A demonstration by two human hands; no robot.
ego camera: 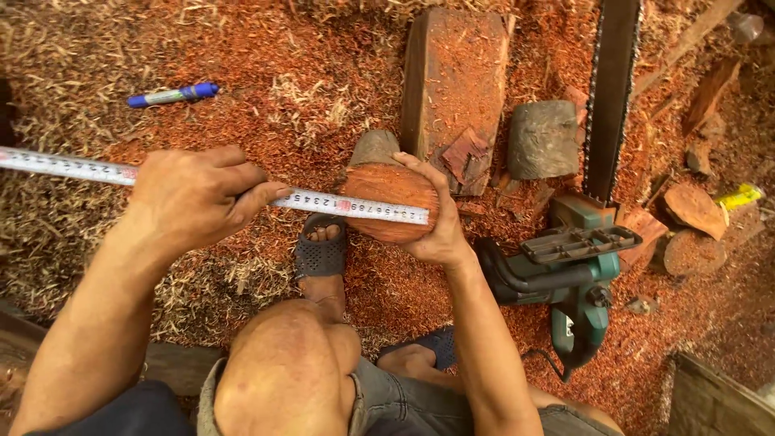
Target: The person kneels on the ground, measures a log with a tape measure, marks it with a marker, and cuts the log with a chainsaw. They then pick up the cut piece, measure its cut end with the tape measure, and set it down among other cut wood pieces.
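The short reddish log (pixel 389 202) stands on end on the sawdust-covered ground (pixel 307 56), its cut face turned up toward the camera, and everything else is easiest placed from it. The right hand (pixel 436 218) wraps the log's right side, fingers curled over the far edge and thumb along the near one, closed firmly on the wood while pinning the end of a white tape measure (pixel 355 206) across the cut face. The tape runs leftward from the log to the left hand (pixel 194 198), which is closed on it, thumb and forefinger pinching the band while the rest of the tape stretches on toward the left edge of the view. Just below the log, a foot in a dark sandal (pixel 320 254) rests on the sawdust (the toes nearly touch the wood). Behind the log lies a thick reddish plank (pixel 456 73), and to the log's right a grey wood chunk (pixel 542 139). Further right sits a green chainsaw (pixel 577 266), its bar (pixel 611 97) pointing away. Well to the upper left of the log lies a blue-capped marker (pixel 173 94); far right, a small yellow package (pixel 740 195), too blurred to tell more.
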